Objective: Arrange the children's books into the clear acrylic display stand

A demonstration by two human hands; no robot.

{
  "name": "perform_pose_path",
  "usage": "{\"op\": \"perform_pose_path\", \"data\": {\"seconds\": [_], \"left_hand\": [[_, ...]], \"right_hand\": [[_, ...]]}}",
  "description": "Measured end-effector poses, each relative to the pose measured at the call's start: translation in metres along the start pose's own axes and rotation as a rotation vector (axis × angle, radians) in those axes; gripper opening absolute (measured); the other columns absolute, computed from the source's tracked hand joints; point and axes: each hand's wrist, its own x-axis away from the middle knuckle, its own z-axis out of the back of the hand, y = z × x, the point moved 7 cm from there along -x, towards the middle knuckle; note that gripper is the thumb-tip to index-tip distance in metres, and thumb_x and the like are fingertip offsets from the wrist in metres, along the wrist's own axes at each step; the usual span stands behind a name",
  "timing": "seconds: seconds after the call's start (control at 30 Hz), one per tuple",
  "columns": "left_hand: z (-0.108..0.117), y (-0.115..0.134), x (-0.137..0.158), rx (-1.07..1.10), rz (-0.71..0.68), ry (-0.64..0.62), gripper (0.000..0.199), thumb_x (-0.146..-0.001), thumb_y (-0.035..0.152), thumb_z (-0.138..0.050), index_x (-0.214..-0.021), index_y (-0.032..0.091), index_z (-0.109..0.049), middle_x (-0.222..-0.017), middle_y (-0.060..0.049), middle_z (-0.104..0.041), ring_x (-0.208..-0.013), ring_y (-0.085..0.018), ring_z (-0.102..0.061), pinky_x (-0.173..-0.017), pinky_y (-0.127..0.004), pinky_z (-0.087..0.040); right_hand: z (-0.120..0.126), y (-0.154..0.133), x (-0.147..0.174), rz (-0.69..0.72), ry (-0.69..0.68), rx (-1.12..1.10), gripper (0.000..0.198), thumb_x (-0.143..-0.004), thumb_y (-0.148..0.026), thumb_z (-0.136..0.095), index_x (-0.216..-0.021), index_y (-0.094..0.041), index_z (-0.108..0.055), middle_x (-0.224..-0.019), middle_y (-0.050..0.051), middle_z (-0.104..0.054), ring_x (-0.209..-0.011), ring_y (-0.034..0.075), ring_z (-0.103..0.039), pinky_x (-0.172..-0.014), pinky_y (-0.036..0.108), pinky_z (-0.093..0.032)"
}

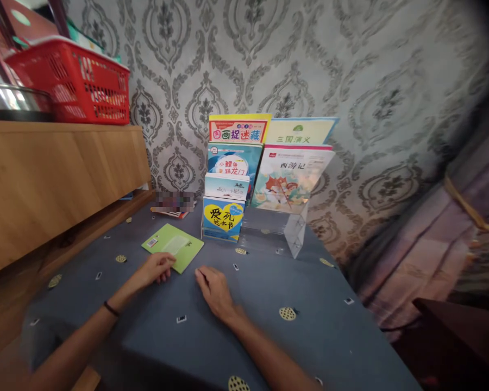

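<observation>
A light green book (179, 245) lies flat on the cloth-covered table, with a barcode label near its left corner. My left hand (158, 267) is at its near edge, fingers curled and closed on that edge. To the right, my right hand (215, 290) rests on the cloth just short of the book, fingers curled together around nothing visible. Behind the hands stands a clear book rack (295, 236). Its left column holds several books, the lowest a blue book with a yellow heart (224, 218). In the right column a Journey to the West book (291, 176) sits before a pale yellow-green book (299, 130).
A small pile of books (173, 206), partly blurred, lies at the table's back left. A wooden cabinet (65, 179) on the left carries a red basket (73, 81) and a metal bowl (16, 100). Patterned wallpaper is behind the rack; a pink curtain (427, 244) hangs at the right.
</observation>
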Motion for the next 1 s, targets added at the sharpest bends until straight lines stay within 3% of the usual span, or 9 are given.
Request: {"op": "perform_pose_path", "data": {"seconds": [0.07, 0.13, 0.23, 0.37, 0.57, 0.8, 0.9, 1.0], "left_hand": [[0.03, 0.001, -0.014, -0.153, 0.004, 0.175, 0.035, -0.094, 0.037, -0.043, -0.11, 0.018, -0.068, -0.098, -0.01, -0.073, -0.093, -0.025, -0.069, -0.08, -0.035, -0.054], [0.053, -0.001, -0.031, -0.229, 0.023, 0.287, 0.037, -0.095, 0.032, -0.043, -0.121, 0.017, -0.064, -0.12, -0.015, -0.066, -0.116, -0.029, -0.06, -0.096, -0.041, -0.048], [0.063, -0.005, -0.051, -0.298, 0.033, 0.359, 0.039, -0.093, 0.028, -0.048, -0.128, 0.019, -0.061, -0.12, -0.014, -0.065, -0.115, -0.029, -0.058, -0.102, -0.043, -0.043], [0.048, -0.005, -0.049, -0.36, -0.019, 0.381, 0.034, -0.092, 0.027, -0.052, -0.122, 0.019, -0.066, -0.107, -0.012, -0.068, -0.103, -0.027, -0.061, -0.101, -0.042, -0.043], [0.021, 0.003, -0.01, -0.387, -0.164, 0.368, 0.035, -0.095, 0.042, -0.051, -0.116, 0.021, -0.07, -0.099, -0.008, -0.066, -0.097, -0.025, -0.062, -0.093, -0.037, -0.047], [0.003, 0.028, 0.002, -0.21, -0.276, 0.229, 0.027, -0.097, 0.034, -0.045, -0.082, 0.023, -0.065, -0.079, -0.003, -0.063, -0.082, -0.022, -0.064, -0.08, -0.032, -0.048], [-0.001, 0.037, -0.001, -0.199, -0.345, 0.307, 0.017, -0.094, 0.028, -0.048, -0.089, 0.022, -0.062, -0.094, -0.005, -0.064, -0.091, -0.022, -0.062, -0.084, -0.033, -0.049], [-0.008, 0.041, -0.004, -0.215, -0.401, 0.369, 0.017, -0.095, 0.023, -0.046, -0.103, 0.021, -0.061, -0.107, -0.007, -0.062, -0.101, -0.023, -0.059, -0.092, -0.038, -0.049]], "right_hand": [[-0.002, 0.0, -0.001, 0.0, -0.007, 0.001, 0.038, -0.104, -0.03, -0.037, -0.073, -0.021, -0.056, -0.073, 0.003, -0.063, -0.069, 0.016, -0.056, -0.067, 0.027, -0.035], [-0.002, 0.001, -0.001, -0.001, -0.007, 0.002, 0.037, -0.104, -0.03, -0.037, -0.075, -0.02, -0.058, -0.075, 0.004, -0.064, -0.071, 0.016, -0.057, -0.068, 0.027, -0.036], [-0.001, 0.002, -0.001, -0.002, 0.012, -0.012, 0.036, -0.105, -0.03, -0.036, -0.08, -0.02, -0.06, -0.08, 0.005, -0.065, -0.077, 0.018, -0.058, -0.072, 0.027, -0.04], [0.002, 0.005, -0.002, 0.033, 0.079, -0.059, 0.028, -0.104, -0.026, -0.038, -0.092, -0.019, -0.062, -0.093, 0.007, -0.066, -0.091, 0.02, -0.06, -0.084, 0.031, -0.045], [0.0, -0.001, -0.004, 0.108, 0.076, -0.022, 0.022, -0.102, -0.021, -0.041, -0.102, -0.021, -0.063, -0.112, 0.01, -0.068, -0.107, 0.025, -0.06, -0.096, 0.041, -0.045], [0.001, -0.008, -0.004, 0.106, -0.017, 0.068, 0.024, -0.102, -0.019, -0.041, -0.099, -0.021, -0.065, -0.102, 0.009, -0.069, -0.099, 0.023, -0.063, -0.094, 0.039, -0.049], [-0.005, -0.004, -0.005, 0.078, -0.106, 0.149, 0.021, -0.096, -0.014, -0.048, -0.107, -0.018, -0.065, -0.122, 0.013, -0.067, -0.117, 0.025, -0.059, -0.103, 0.042, -0.047], [-0.012, 0.001, -0.005, 0.009, -0.184, 0.244, 0.03, -0.094, -0.014, -0.051, -0.12, -0.013, -0.064, -0.141, 0.018, -0.056, -0.134, 0.03, -0.049, -0.114, 0.05, -0.037]]}}
